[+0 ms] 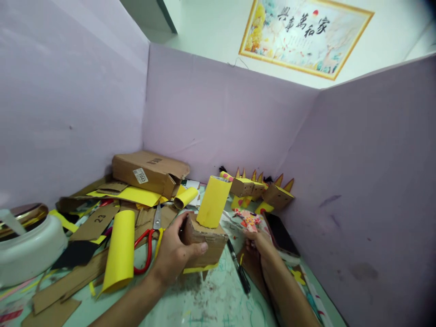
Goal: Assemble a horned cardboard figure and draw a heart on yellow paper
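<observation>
My left hand [173, 250] grips a small cardboard box [206, 243], thumb across its near side and fingers behind. A yellow paper tube [213, 202] stands slightly tilted on the box's top, and yellow paper lines the bottom edge. My right hand [260, 245] is closed on a pink, multicoloured patterned object [250, 220]; its kind is unclear, and a dark cord runs down beside the wrist. Between the hands lies a black pen [242, 274]. Scissors [149, 247] with red and yellow handles lie left of my left hand, by a larger yellow paper tube [120, 252].
Several cardboard heads with yellow spikes [279, 193] stand at the back right. A dark phone [281, 234] lies near the right partition [368, 181]. At left are a large cardboard box [150, 170], cardboard scraps [97, 221] and a white pot [30, 254].
</observation>
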### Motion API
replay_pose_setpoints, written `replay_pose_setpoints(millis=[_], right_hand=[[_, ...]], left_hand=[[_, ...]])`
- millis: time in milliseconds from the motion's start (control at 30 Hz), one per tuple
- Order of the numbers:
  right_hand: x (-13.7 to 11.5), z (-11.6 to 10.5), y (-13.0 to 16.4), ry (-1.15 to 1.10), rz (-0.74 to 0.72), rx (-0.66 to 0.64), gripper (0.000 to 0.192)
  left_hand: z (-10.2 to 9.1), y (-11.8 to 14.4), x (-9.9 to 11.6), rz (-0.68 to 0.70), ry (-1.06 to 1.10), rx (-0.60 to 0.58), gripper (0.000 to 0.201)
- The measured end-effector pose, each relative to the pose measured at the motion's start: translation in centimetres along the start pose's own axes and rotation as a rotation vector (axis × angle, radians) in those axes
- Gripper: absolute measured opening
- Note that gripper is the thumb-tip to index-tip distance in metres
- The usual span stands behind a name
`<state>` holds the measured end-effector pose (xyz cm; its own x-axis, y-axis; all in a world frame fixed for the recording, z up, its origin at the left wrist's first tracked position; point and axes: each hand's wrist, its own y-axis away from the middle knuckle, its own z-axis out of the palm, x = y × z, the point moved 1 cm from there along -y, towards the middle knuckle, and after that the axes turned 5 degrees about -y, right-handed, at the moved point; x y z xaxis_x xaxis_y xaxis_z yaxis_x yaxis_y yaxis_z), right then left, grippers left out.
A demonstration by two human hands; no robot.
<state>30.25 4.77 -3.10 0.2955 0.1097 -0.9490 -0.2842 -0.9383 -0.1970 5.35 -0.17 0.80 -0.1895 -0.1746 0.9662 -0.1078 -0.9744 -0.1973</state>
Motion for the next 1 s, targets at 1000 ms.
replay_pose_setpoints(millis=[1000], right_hand=[[-6.2,-2.5,10.8,0.226,-0.51,-0.252,0.069]], left_hand=[[0.3,0.6,0.0,0.123,-0.314,0.016,0.075]])
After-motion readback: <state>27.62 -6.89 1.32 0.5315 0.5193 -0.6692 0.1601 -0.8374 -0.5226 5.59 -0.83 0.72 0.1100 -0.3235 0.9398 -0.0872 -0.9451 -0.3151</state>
